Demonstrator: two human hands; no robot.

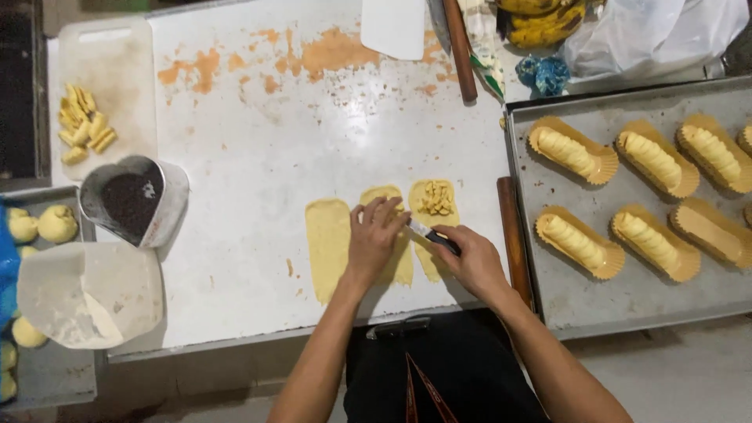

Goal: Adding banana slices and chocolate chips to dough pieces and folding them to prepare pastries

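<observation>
Left hand (374, 235) presses flat, fingers together, on the middle dough strip (395, 258) at the worktop's (258, 141) six o'clock edge; right hand (472, 261) is clamped on a small knife (429, 233), blade pointing to ten o'clock.

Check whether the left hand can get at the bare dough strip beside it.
Probably yes: the left hand rests on the middle strip, and the bare dough strip lies right beside it, nothing between.
</observation>
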